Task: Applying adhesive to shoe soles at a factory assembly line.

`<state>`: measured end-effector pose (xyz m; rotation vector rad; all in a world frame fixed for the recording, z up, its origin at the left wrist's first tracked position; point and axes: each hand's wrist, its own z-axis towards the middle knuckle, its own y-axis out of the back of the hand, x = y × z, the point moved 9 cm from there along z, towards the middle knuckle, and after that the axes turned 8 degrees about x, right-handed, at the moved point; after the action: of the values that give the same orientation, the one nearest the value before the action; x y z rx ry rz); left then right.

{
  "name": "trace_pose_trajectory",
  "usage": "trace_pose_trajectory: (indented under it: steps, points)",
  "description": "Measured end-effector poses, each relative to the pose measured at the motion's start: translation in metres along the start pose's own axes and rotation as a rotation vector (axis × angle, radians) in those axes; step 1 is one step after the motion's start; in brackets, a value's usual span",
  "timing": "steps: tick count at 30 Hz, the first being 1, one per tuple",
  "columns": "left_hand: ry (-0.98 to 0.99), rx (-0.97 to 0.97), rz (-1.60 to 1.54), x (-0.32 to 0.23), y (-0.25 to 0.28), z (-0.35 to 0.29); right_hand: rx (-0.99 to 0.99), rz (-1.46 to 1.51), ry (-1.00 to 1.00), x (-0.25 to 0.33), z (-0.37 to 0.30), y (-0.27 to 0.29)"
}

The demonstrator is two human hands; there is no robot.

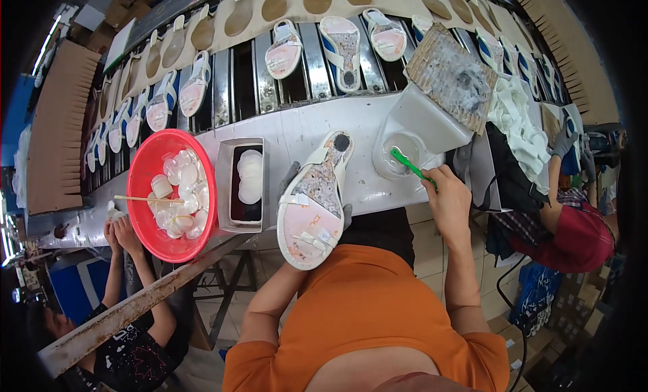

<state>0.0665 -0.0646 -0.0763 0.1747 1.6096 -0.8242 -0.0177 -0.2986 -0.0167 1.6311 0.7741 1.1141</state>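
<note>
My left hand (290, 176), in a grey glove, holds a white sandal (312, 203) from beneath, over the near edge of the work table. Its underside, pink at the toe and speckled grey toward the heel, faces up, with a dark round spot at the heel end. My bare right hand (449, 203) is closed around the handle of a green brush (413, 167). The brush's far end dips into a round, translucent cup (386, 164) to the right of the sandal. Most of my left hand is hidden behind the sandal.
A red basin (137, 189) of whitish round pieces and a white box (223, 183) stand at left. Behind, a metal roller conveyor (307, 61) carries several sandals; soles lie beyond. A stained board (439, 61) overhangs the cup. Co-workers (152, 324) sit at both sides.
</note>
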Motion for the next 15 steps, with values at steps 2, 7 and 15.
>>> trace_pose_trajectory:
  steps: [2,7,15]
  points:
    - [0.058,0.023,-0.236,0.012,-0.003,-0.002,0.053,0.127,0.068,-0.004,0.003,-0.004]
    - [0.179,0.062,-0.824,0.036,-0.018,-0.011,0.152,0.624,-0.04,-0.041,-0.001,-0.037]
    - [0.289,0.022,-1.423,0.051,-0.04,-0.019,0.276,1.251,-0.146,-0.007,0.005,-0.05]
